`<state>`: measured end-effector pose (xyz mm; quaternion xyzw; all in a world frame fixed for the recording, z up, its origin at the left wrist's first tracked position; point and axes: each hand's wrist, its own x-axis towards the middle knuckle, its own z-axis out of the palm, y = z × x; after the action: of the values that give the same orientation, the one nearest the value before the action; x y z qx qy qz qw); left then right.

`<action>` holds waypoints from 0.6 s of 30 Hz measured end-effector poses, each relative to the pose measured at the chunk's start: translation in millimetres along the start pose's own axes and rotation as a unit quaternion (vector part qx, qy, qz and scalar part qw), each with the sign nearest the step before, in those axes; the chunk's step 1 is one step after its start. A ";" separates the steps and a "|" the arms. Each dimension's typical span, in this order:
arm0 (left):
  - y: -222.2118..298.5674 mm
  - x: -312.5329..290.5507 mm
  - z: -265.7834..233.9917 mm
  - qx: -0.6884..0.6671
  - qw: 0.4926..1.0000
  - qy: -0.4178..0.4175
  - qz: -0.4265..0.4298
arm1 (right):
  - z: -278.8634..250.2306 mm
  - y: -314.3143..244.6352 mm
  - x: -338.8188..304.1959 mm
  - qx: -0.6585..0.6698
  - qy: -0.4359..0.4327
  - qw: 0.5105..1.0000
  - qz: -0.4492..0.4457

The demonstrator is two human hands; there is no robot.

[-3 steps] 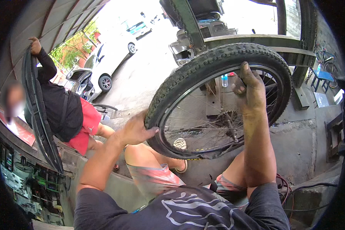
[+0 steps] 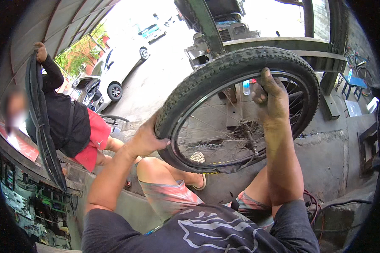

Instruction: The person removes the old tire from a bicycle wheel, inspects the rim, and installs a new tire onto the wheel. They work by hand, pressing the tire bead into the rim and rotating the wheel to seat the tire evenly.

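A bicycle wheel (image 2: 189, 152) with a black knobby tyre (image 2: 207, 82) is tilted in front of me, above my knees. My left hand (image 2: 147, 137) grips the tyre at its left side, thumb on the near sidewall and the fingers hidden behind. At the upper right of the wheel is my right hand (image 2: 272, 99), its thumb pointing up against the tyre's inner edge and its dirty fingers curled in by the rim. Spokes run to a hub with a sprocket cluster (image 2: 243, 126). Along the lower edge the tyre looks slack beside the rim.
To my left a person (image 2: 67, 114) in red shorts holds up another black tyre (image 2: 40, 126). A metal frame (image 2: 278, 44) stands beyond the wheel. A blue stool (image 2: 355, 83) is at right, cables (image 2: 342, 204) at lower right. Parked vehicles, including a white car (image 2: 120, 69), stand farther off.
The wheel and both my hands have shifted slightly left. The grip looks the same.
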<state>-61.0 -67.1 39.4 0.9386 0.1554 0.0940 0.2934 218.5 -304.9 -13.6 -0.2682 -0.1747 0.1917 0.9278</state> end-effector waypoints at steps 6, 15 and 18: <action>-38.5 -6.4 13.0 -0.035 0.997 0.067 -0.015 | -10.4 0.6 10.6 0.034 0.008 0.999 -0.027; -41.3 -9.4 10.7 -0.063 0.994 0.069 0.064 | -20.9 -9.8 22.0 0.052 -0.006 0.998 -0.029; -48.0 -20.5 30.6 -0.062 0.994 0.094 0.002 | -31.9 -9.5 21.0 0.067 0.005 0.998 -0.015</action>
<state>-83.4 -52.8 -14.9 0.9058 0.1742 0.1920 0.3350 252.8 -316.6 -28.9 -0.2036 -0.1609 0.1882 0.9472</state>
